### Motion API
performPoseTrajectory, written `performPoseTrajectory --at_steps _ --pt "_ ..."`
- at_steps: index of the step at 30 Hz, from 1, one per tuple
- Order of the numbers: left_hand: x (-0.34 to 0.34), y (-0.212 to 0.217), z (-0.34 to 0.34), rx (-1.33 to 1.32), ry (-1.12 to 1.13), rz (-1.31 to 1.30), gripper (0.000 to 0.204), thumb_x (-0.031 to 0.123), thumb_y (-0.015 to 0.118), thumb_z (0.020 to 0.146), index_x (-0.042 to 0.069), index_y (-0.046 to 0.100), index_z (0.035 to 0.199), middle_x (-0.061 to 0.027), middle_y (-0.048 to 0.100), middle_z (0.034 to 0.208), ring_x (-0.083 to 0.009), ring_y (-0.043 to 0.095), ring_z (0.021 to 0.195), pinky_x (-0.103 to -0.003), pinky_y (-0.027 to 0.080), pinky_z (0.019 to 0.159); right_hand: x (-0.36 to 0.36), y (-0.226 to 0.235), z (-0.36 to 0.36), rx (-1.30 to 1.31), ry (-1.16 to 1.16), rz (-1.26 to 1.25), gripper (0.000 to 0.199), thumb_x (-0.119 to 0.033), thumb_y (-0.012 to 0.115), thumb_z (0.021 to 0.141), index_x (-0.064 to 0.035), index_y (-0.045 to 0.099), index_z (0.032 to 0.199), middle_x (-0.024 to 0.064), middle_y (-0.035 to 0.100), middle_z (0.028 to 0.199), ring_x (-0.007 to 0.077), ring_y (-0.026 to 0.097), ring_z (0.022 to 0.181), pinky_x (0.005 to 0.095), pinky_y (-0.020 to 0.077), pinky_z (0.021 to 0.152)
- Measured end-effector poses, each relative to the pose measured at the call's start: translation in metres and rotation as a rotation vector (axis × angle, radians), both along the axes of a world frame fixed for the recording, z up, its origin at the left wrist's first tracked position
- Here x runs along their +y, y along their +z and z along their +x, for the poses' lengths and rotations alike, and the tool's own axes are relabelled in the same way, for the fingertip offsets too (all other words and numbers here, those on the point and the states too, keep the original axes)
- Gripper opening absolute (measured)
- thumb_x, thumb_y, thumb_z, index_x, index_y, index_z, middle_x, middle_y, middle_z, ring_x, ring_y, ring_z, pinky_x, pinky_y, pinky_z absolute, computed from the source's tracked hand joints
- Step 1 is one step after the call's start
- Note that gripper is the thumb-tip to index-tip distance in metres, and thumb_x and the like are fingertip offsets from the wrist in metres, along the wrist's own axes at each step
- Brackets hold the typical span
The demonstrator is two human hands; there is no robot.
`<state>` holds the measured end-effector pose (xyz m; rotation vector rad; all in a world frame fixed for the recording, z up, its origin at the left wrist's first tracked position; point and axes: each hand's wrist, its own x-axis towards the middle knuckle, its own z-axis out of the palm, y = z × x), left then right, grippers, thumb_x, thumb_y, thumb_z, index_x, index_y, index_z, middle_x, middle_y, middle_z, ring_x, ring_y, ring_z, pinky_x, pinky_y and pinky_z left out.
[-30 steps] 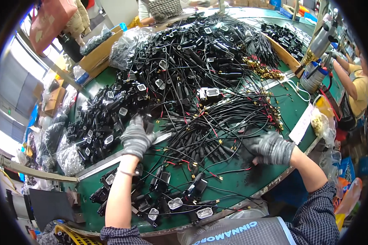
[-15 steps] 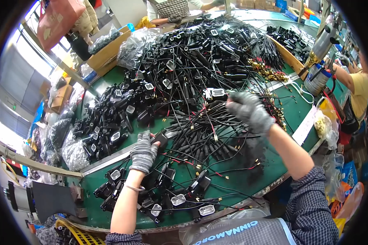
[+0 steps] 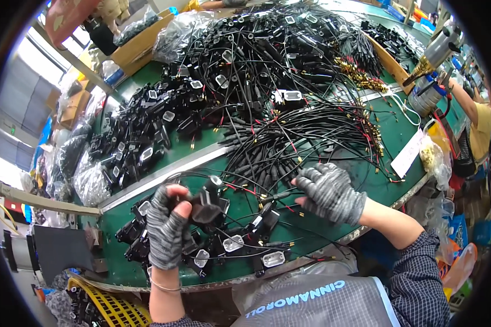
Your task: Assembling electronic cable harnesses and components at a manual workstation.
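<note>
My left hand (image 3: 168, 231), in a grey fingerless glove, is closed on a black plastic housing (image 3: 207, 208) and lifts it above the near part of the table. My right hand (image 3: 333, 193), gloved alike, has its fingers bent together at a thin black cable (image 3: 280, 195) with red wire near it; the fingertips partly hide the grip. Below and between the hands lie several black housings with clear oval windows, one of them a windowed housing (image 3: 233, 243). Just beyond my right hand spreads a bundle of black cables (image 3: 267, 158) with gold-coloured tips.
A large heap of black housings and cables (image 3: 256, 60) covers the far side of the green table (image 3: 202, 177). A metal strip (image 3: 163, 177) crosses it. At right stand a paper slip (image 3: 406, 155) and a mounted tool (image 3: 431, 57). Another person's arm (image 3: 463, 103) shows there.
My right hand has come back toward me from the cable bundle. My left hand has moved nearer and left, raising the housing. The view has shifted slightly.
</note>
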<state>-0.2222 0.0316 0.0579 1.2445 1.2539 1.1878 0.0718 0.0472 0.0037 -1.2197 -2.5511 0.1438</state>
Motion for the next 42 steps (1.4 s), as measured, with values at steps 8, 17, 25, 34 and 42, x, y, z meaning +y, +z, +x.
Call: performPoseTrajectory --at_steps 8,17,25,34,42 --pt "-0.035 -0.023 0.029 0.276 -0.088 0.140 0.031 0.006 0.065 0.072 0.006 0.054 0.100 -0.0035 0.056 0.083 -0.0109 0.052 0.073 -0.023 0.043 0.067 0.014 -0.010 -0.013 0.249 0.005 -0.159 0.023 -0.026 0.060 0.075 -0.0051 0.056 0.085 0.0095 0.058 0.078 0.0284 0.058 0.072 0.0379 0.0454 0.062" --pt "-0.036 -0.022 0.062 0.396 -0.112 0.132 0.037 0.003 0.065 0.070 0.007 0.052 0.104 -0.0024 0.055 0.085 -0.0101 0.052 0.074 -0.023 0.043 0.069 -0.003 0.049 -0.031 0.365 0.172 -0.037 0.016 -0.018 0.063 0.073 -0.0055 0.057 0.081 0.0075 0.056 0.073 0.0262 0.057 0.066 0.0342 0.0449 0.053" --pt "-0.035 -0.023 0.063 0.451 -0.135 0.171 0.036 0.006 0.065 0.071 0.008 0.052 0.105 -0.0063 0.057 0.086 -0.0140 0.056 0.074 -0.025 0.045 0.068 -0.001 0.049 -0.025 0.237 0.192 0.007 0.024 -0.026 0.060 0.074 -0.0057 0.058 0.086 0.0074 0.056 0.079 0.0256 0.056 0.068 0.0357 0.0446 0.053" --pt "-0.031 -0.029 0.078 0.785 -0.138 0.565 0.035 0.018 0.068 0.070 0.008 0.055 0.101 -0.0102 0.058 0.084 -0.0251 0.059 0.066 -0.031 0.047 0.057 -0.002 0.048 -0.023 0.151 0.307 0.057 0.022 -0.025 0.064 0.069 -0.0061 0.057 0.079 0.0075 0.055 0.075 0.0259 0.056 0.067 0.0351 0.0443 0.053" --pt "-0.034 -0.022 0.073 0.747 -0.172 0.481 0.027 0.027 0.064 0.075 0.009 0.058 0.094 -0.0081 0.058 0.082 -0.0252 0.058 0.061 -0.033 0.045 0.049 -0.006 0.050 -0.028 0.230 0.311 0.209 0.020 -0.023 0.065 0.067 -0.0070 0.056 0.076 0.0056 0.055 0.074 0.0250 0.056 0.068 0.0356 0.0443 0.056"
